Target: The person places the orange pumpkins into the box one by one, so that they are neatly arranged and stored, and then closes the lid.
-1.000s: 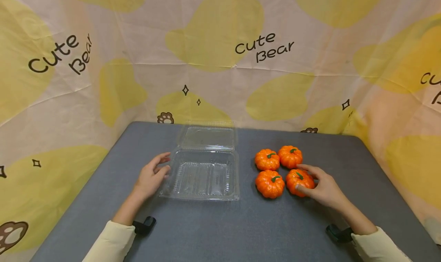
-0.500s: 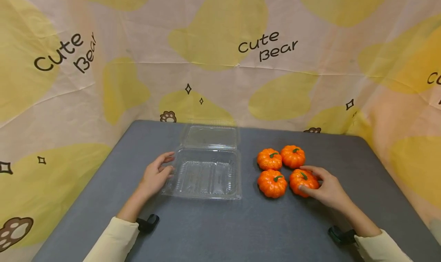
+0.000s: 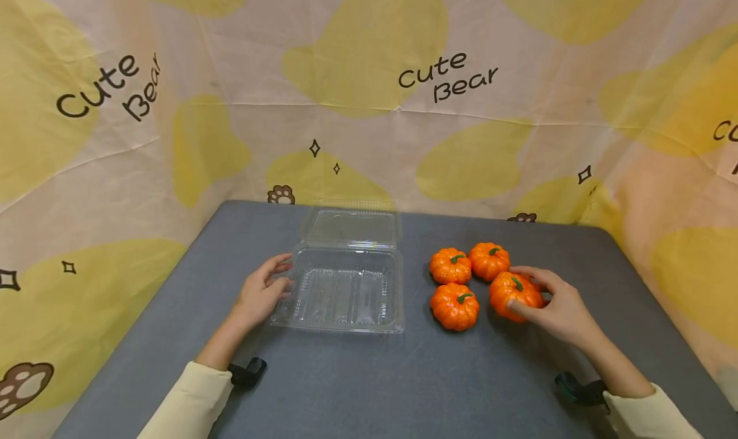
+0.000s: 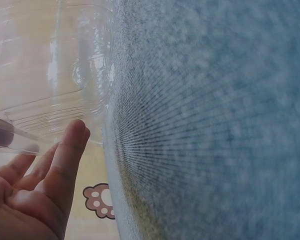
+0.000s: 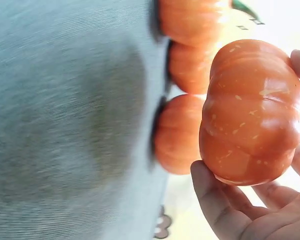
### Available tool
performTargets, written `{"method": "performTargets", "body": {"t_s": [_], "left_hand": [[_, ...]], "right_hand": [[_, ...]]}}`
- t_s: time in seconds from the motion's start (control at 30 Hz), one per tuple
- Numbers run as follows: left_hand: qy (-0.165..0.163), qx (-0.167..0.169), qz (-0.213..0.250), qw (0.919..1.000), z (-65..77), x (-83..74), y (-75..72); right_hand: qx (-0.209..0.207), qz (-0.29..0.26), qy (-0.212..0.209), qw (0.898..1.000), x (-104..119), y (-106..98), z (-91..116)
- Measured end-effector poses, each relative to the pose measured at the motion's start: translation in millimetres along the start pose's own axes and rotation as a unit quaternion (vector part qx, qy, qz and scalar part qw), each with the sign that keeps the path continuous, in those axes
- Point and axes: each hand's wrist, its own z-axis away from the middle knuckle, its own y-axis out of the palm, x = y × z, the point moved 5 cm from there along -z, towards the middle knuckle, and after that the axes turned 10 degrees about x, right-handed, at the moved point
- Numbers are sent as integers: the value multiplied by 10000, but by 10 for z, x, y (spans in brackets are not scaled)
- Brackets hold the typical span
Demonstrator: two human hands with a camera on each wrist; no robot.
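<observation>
My right hand (image 3: pixel 562 307) grips an orange toy pumpkin (image 3: pixel 512 297) with a green stem, the thumb on its near side and the fingers on its far side. It is raised off the table, as the right wrist view of the held pumpkin (image 5: pixel 252 112) shows. A little to its left sit three similar pumpkins (image 3: pixel 455 306) on the table. My left hand (image 3: pixel 257 297) holds the left rim of an opened clear plastic container (image 3: pixel 340 329); in the left wrist view the thumb shows through the plastic, with the fingers (image 4: pixel 65 170) below the rim.
The container's lid (image 3: pixel 352 227) lies folded back behind it, towards the far table edge. A grey table (image 3: pixel 369 388) bears everything. Behind and beside it hangs a printed cloth (image 3: pixel 357 54) with yellow patches and lettering.
My right hand has closed on the near right pumpkin and lifted it slightly, shifting right and away from the others. The left hand stays at the container's rim.
</observation>
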Motion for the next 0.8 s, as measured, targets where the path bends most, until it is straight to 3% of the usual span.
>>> {"method": "performTargets", "body": {"t_s": [0.33, 0.8], "left_hand": [[-64, 51, 78, 9999, -26, 28, 19], [-108, 117, 143, 9998, -31, -11, 9]], "right_hand": [[-123, -269, -204, 9994, 276, -118, -76], [175, -894, -368, 9952, 701, 2, -293]]}}
